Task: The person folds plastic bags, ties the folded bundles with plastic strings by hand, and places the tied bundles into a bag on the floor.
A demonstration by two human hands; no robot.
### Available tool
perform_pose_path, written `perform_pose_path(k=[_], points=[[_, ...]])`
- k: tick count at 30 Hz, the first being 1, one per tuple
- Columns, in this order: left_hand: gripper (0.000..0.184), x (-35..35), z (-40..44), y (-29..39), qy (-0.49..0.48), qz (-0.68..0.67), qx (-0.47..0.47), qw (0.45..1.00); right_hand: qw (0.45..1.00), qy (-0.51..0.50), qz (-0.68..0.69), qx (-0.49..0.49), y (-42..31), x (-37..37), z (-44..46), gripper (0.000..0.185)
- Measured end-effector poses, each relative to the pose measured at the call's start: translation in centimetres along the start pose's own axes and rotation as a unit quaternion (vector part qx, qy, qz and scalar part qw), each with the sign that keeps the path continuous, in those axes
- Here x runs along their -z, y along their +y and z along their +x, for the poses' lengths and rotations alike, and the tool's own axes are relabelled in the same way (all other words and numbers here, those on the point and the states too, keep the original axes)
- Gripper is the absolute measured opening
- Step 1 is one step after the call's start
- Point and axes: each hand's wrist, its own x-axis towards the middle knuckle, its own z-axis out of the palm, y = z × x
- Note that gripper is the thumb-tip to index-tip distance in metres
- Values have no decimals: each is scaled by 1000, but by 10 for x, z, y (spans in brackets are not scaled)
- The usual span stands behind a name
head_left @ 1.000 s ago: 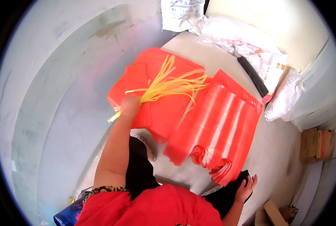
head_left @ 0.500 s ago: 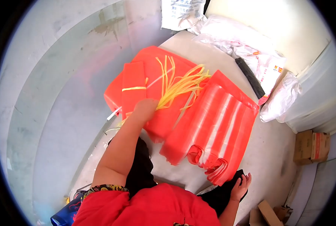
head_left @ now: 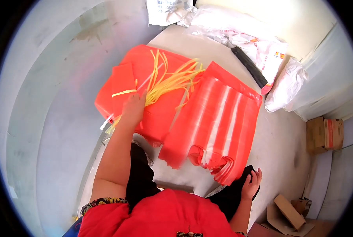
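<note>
My left hand (head_left: 135, 106) is over the left stack of red plastic bags (head_left: 160, 122), beside a loose bundle of yellow strips (head_left: 166, 87). Its fingers are partly hidden, so its grip on the strips is unclear. A smaller folded red bundle (head_left: 123, 81) with a yellow band round it lies under and beyond that hand. To the right, a second stack of red bags (head_left: 220, 118) shows pale stripes and rolled near ends. My right hand (head_left: 252, 185) rests near my knee, fingers apart and holding nothing.
White plastic sacks (head_left: 247, 43) lie along the far edge of the pale surface (head_left: 172, 37), with a black roll (head_left: 249, 67) in front of them. A white wrapped package (head_left: 285, 87) is at the right. Cardboard boxes (head_left: 317, 134) stand farther right, and an opened carton (head_left: 289, 215) sits lower down.
My left hand first moved right off the banded bundle, then back to its near edge. The yellow strips shifted and spread. The whole view has shifted slightly; my right hand stays by my knee.
</note>
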Motion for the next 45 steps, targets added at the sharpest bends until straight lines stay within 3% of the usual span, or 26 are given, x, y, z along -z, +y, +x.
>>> perform_pose_path(k=[2, 5, 11, 14, 20, 23, 26, 29, 32, 35, 38, 41, 44, 45], points=[[85, 15, -5, 10, 28, 2, 0, 1000, 1000, 3, 2, -2, 0, 1, -1, 24], [86, 26, -3, 27, 50, -37, -40, 997, 1000, 8, 5, -3, -1, 1, -2, 23], [53, -5, 24, 66, 77, -91, -166, 979, 1000, 5, 1, 0, 6, 0, -2, 22], [36, -29, 36, 85, 135, -117, -186, 966, 1000, 3, -1, -3, 2, 2, -2, 22], [27, -27, 58, 114, 13, -172, -199, 965, 1000, 2, 1, -4, 1, 6, -1, 22], [18, -41, 78, 122, 23, -156, -201, 967, 1000, 4, 16, -19, 0, 7, 0, 20], [13, -45, 108, 123, -1, -176, -186, 967, 999, 7, 28, -29, -3, 10, 0, 21], [15, -10, 120, 135, -87, -156, -127, 976, 999, 9, 28, -28, -6, 9, 2, 20], [15, -20, 138, 139, -41, -197, -87, 976, 999, 5, 32, -32, -10, 10, 5, 19], [19, -27, 154, 140, -70, -291, -28, 954, 998, 4, 48, -38, -12, 10, 8, 18], [27, -41, 161, 135, -53, -397, -7, 916, 997, 4, 61, -37, -11, 10, 9, 17], [34, -66, 175, 129, -59, -708, 122, 693, 998, 11, 60, -28, -12, 10, 10, 15], [39, -30, 159, 130, -121, -815, 143, 548, 997, 9, 64, -31, -15, 12, 10, 15], [35, -32, 161, 124, -148, -824, 130, 531, 998, 8, 62, -31, -16, 13, 11, 15]])
